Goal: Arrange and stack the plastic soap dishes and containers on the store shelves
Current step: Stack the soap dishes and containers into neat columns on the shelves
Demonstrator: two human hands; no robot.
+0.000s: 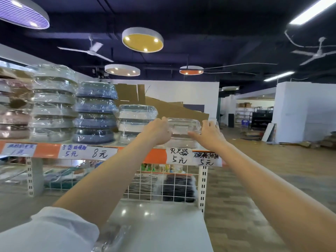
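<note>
Overhead, round lamps and ceiling fans hung from a dark ceiling while you stood at the top shelf (pixel 47 151) with its orange edge and handwritten price tags. You held a clear container (pixel 183 126) above a white dish (pixel 179 143) at the right end of that shelf. Your left hand (pixel 157 131) gripped its left side, fingers curled over the lid. Your right hand (pixel 209 132) pressed its right side, thumb along the front. Left of the container stood a white stack (pixel 136 120), then blue-grey (pixel 95 113), clear-wrapped (pixel 53 102) and pink (pixel 15 110) stacks.
</note>
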